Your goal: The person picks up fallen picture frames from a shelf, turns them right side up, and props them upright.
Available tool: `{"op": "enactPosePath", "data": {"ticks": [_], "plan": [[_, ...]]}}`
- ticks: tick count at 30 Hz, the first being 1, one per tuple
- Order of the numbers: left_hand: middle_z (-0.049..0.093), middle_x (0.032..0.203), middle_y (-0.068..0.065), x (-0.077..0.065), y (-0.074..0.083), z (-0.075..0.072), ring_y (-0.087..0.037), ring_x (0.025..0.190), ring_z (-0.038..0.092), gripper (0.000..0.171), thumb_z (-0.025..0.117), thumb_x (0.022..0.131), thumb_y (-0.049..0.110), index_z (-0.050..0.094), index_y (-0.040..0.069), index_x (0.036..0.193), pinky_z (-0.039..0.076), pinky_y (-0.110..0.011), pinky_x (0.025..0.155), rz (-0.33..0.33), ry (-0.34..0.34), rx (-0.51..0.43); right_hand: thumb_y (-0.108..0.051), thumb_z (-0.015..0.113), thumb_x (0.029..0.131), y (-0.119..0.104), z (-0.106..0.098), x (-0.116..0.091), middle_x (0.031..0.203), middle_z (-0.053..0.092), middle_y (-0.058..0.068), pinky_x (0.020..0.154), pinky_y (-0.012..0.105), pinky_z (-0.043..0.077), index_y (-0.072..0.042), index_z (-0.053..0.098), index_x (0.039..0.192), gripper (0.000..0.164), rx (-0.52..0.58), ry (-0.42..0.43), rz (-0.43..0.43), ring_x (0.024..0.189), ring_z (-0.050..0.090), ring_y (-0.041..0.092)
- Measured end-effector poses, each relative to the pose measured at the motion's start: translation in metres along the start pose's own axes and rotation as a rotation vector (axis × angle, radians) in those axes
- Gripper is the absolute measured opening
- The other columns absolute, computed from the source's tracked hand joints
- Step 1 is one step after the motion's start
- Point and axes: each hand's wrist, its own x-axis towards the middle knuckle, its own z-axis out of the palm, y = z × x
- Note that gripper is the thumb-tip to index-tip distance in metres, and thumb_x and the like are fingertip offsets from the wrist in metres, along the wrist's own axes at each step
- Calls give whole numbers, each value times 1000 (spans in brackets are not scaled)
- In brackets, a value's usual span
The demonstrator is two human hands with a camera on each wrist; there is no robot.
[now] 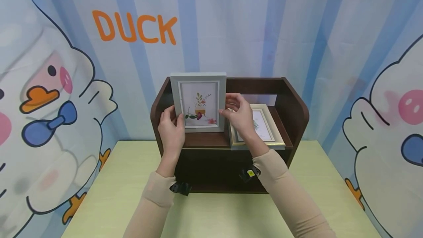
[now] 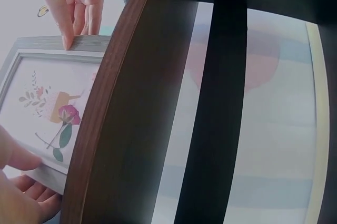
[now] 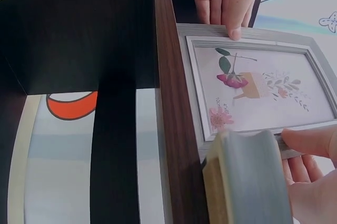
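A grey picture frame (image 1: 198, 128) with a flower-and-plant print stands upright on the upper shelf of a dark brown wooden rack (image 1: 211, 140), near its left side. My left hand (image 1: 172, 129) grips the frame's left edge, thumb in front and fingers behind. On the opposite edge my right hand (image 1: 240, 115) pinches it the same way, as the right wrist view also shows. Below my right hand, a second frame (image 1: 275, 129), cream with a gold rim, lies tilted on the right half of the shelf, partly covered by that hand and wrist.
The rack stands on a pale yellow-green table (image 1: 132, 179), its raised side panels (image 1: 294, 109) flanking the frames. Under the upper shelf is a dark lower compartment (image 1: 218, 172). Behind hangs a blue-striped curtain (image 1: 244, 28) with cartoon ducks.
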Motion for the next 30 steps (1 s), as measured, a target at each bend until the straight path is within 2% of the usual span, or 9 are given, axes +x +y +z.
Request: {"op": "enactPosePath", "data": {"ticks": [6, 11, 16, 21, 30], "plan": [[58, 111, -18, -1, -1, 1, -29, 106, 61, 31, 59, 93, 9, 57, 0, 122, 54, -39, 89, 23, 16, -9, 5, 70, 79, -5, -2, -2, 122, 60, 18, 97, 35, 50, 0, 55, 123, 47, -23, 40, -47, 114, 59, 28], [59, 109, -16, -3, -3, 2, -27, 102, 63, 29, 62, 91, 10, 59, 2, 119, 55, -37, 86, 40, 37, -10, 8, 68, 81, -28, -2, -13, 123, 58, 25, 101, 43, 46, 8, 52, 124, 46, -63, 84, -141, 117, 57, 35], [61, 108, -16, -6, -4, 1, -27, 97, 65, 31, 65, 89, 11, 60, 2, 119, 56, -38, 83, 65, 57, -9, 9, 68, 80, -42, -1, -18, 119, 59, 28, 101, 43, 46, 10, 53, 120, 43, -115, 137, -230, 115, 58, 38], [62, 106, -15, -8, -5, 1, -26, 94, 66, 33, 68, 87, 10, 61, 3, 118, 56, -37, 80, 81, 73, -12, 9, 69, 79, -46, -3, -18, 118, 61, 27, 100, 42, 46, 10, 55, 118, 41, -115, 156, -313, 114, 59, 36], [64, 102, -15, -12, -6, 2, -27, 88, 68, 33, 72, 83, 8, 64, 2, 114, 58, -38, 75, 152, 124, -33, 6, 70, 80, -50, -4, -13, 118, 61, 26, 100, 41, 46, 11, 56, 116, 39, -98, 165, -378, 114, 59, 35]]}}
